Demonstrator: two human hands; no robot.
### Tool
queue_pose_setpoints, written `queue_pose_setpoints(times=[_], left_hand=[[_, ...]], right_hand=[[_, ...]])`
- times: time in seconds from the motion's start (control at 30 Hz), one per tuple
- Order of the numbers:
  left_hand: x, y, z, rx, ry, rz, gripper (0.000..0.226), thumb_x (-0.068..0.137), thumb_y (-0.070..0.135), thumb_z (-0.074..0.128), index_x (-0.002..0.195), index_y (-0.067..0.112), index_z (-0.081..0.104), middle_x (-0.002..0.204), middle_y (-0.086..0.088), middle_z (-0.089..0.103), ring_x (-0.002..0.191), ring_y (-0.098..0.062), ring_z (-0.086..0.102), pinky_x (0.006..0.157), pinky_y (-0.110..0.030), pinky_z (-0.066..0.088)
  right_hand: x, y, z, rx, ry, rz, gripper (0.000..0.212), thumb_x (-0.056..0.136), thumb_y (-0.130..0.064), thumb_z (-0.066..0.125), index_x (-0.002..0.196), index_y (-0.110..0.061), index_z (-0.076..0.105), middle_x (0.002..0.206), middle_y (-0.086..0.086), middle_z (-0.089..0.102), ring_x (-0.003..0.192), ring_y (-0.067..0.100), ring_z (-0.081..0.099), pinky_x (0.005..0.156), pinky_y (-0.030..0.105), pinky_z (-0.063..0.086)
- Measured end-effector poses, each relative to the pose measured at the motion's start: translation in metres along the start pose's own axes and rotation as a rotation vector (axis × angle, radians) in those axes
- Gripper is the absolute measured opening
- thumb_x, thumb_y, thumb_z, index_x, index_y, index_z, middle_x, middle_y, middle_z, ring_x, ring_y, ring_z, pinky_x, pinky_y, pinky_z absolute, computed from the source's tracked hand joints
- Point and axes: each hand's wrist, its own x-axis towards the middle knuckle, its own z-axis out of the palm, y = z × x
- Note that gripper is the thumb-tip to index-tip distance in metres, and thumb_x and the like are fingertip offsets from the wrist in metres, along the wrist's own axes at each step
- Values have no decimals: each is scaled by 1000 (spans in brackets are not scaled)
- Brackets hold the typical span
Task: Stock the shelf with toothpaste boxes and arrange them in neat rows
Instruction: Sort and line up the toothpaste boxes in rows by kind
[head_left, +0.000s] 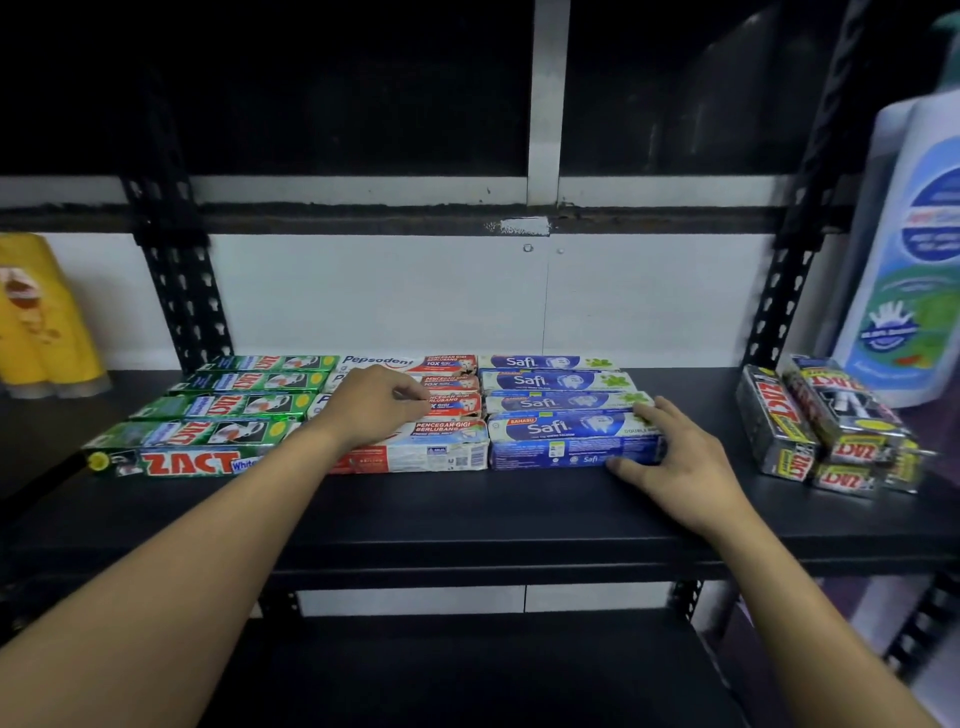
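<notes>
Toothpaste boxes (223, 410): three rows, middle of shelf (467, 514) | right hand (675, 457) pinches front Safi box (545, 441) at its end | left hand (374, 402) curled on Pepsodent row (452, 447), grip unclear | light, stiff, crushable card: hold by long sides

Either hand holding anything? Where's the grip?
Right hand grips the front Safi box at its right end. Left hand lies curled on the Pepsodent boxes; grip cannot be told.

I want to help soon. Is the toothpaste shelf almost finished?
Nearly. Green Zact boxes, Pepsodent boxes and Safi boxes already lie in three neat rows. The right hand holds the front Safi box; the left hand rests on the Pepsodent boxes. The black Zact packs lie heaped, unsorted.
</notes>
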Motion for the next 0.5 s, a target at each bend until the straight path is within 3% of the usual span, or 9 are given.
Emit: queue_pose_setpoints(times=[0.37, 0.5], left_hand=[[-2, 8, 0, 111, 0, 12, 23, 91, 37, 67, 107, 24, 75, 118, 5, 70, 99, -9, 58, 90, -27, 44], [-9, 30, 15, 253, 74, 73, 29, 95, 44, 55, 116, 28, 70, 125, 4, 67, 117, -21, 58, 100, -39, 44]], right_hand=[[0, 1, 1, 16, 8, 11, 77, 74, -39, 81, 142, -22, 49, 157, -3, 32, 143, 16, 33, 113, 24, 23], [-2, -2, 0, 5, 12, 2, 76, 75, -39, 80, 142, -21, 50, 157, -1, 33, 142, 20, 34, 114, 27, 24]])
